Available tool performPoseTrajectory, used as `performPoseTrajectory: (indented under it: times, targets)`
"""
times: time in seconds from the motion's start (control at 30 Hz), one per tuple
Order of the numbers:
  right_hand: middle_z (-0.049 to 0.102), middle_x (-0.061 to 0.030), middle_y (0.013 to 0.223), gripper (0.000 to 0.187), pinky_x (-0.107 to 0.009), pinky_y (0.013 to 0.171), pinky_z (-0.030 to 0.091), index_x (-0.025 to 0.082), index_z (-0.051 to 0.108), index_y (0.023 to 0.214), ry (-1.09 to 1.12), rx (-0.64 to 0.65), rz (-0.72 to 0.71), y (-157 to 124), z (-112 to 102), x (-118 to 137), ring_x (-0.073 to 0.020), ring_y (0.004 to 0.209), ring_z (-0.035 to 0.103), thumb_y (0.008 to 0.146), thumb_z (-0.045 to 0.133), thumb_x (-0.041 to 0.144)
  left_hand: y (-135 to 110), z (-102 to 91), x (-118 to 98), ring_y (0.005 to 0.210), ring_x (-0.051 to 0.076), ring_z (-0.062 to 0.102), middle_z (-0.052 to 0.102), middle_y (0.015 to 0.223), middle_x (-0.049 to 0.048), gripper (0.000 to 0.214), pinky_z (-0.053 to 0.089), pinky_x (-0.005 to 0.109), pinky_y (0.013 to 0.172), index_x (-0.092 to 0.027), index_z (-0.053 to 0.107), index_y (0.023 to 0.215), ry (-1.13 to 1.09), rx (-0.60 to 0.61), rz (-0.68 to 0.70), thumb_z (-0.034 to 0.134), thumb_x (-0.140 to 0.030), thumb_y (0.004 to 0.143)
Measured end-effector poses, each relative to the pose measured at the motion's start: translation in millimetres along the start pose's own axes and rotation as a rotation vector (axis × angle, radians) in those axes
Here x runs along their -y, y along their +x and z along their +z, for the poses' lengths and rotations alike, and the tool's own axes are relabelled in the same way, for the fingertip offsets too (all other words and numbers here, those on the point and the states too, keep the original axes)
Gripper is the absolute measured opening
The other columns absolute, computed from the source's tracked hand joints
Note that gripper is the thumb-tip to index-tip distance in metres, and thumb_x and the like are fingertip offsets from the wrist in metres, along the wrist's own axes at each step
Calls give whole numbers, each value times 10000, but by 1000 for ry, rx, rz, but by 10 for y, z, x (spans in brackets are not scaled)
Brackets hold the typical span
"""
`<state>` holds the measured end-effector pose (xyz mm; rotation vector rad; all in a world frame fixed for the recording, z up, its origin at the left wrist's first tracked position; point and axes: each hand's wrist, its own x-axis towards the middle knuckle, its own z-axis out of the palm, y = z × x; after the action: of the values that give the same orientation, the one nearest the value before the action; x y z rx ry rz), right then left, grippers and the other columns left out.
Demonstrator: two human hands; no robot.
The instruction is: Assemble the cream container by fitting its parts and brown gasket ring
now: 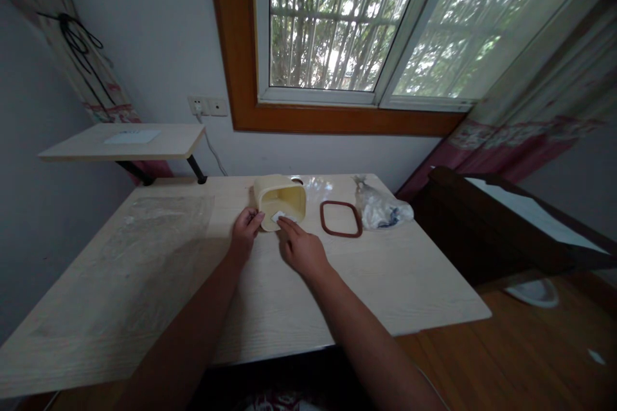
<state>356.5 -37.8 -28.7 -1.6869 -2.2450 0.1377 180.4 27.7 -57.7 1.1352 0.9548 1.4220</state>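
Left hand curled on cream plastic tub; right hand, fingers extended, touching white label.

The bench is of light wood with a fine grain. Near its far edge lies a cream plastic box, and it seems to rest on its side. To the right lies a brown rubber ring, and just beside it a clear plastic bag. A wide clear plastic sheet lies flat on the left part. At upper left, a small shelf carries a white paper. At lower right, the wooden floor has a small white scrap.
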Motion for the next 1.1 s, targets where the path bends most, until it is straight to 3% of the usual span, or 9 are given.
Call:
performPoseTrajectory:
  times: [0.23, 0.57, 0.67, 1.1]
  targets:
    - [408, -36, 1613, 633, -340, 875, 594, 269, 425, 1533, -63, -7, 139, 10, -19, -102, -206, 1078, 702, 905, 468, 210, -24, 31, -18, 480, 68, 338, 411, 608, -71, 361, 230, 193, 440, -201, 519, 794, 21, -3, 9, 733, -492, 787]
    - [419, -19, 1607, 644, -307, 977, 558, 260, 403, 1547, 111, -1, -109, -14, 86, 16, -194, 1257, 617, 911, 488, 215, -30, 55, -8, 484, 64, 329, 412, 598, -75, 372, 236, 192, 439, -194, 524, 790, 9, 17, 4, 742, -496, 777]
    - [427, -12, 1602, 650, -309, 999, 548, 265, 405, 1547, 140, -6, -124, -14, 95, 19, -196, 1281, 601, 906, 495, 206, -26, 50, 5, 483, 63, 318, 406, 597, -75, 370, 227, 195, 439, -195, 521, 790, -3, 25, 10, 740, -493, 785]
    - [473, -6, 1571, 605, -350, 941, 586, 268, 479, 1492, 37, -72, 103, 17, 33, -162, -213, 1184, 664, 893, 484, 187, -8, 23, 16, 472, 66, 321, 406, 601, -77, 350, 237, 199, 437, -195, 526, 801, 14, 10, 25, 728, -481, 802]
